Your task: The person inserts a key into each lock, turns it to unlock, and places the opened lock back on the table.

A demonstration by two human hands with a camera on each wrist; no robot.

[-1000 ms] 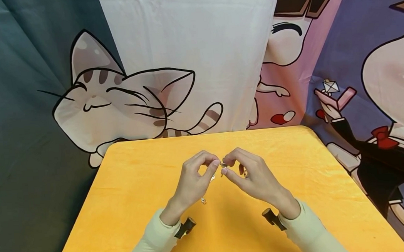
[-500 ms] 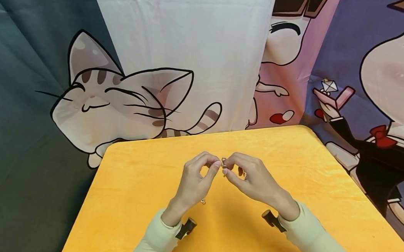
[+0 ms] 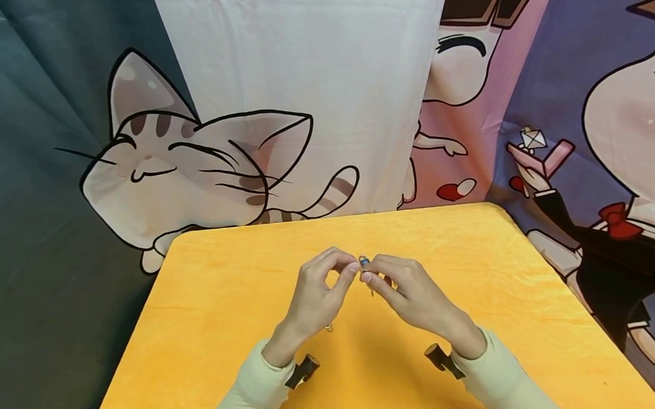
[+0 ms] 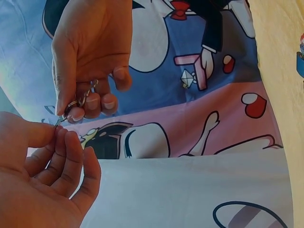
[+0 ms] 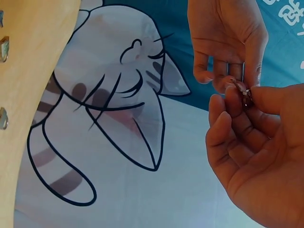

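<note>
Metal-ringed trinket (image 3: 364, 262), one, is pinched by two hands (image 3: 316, 289) (image 3: 414, 290).

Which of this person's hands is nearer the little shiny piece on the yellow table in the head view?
Left. The left hand appears close beside the shiny piece; the right hand is farther off, to its upper right.

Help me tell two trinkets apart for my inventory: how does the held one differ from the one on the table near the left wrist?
The held trinket is pinched by the left hand and right hand; the table trinket lies on the yellow tabletop. The held trinket is partly blue; no blue shows on the table trinket. Both look small and metallic.
</note>
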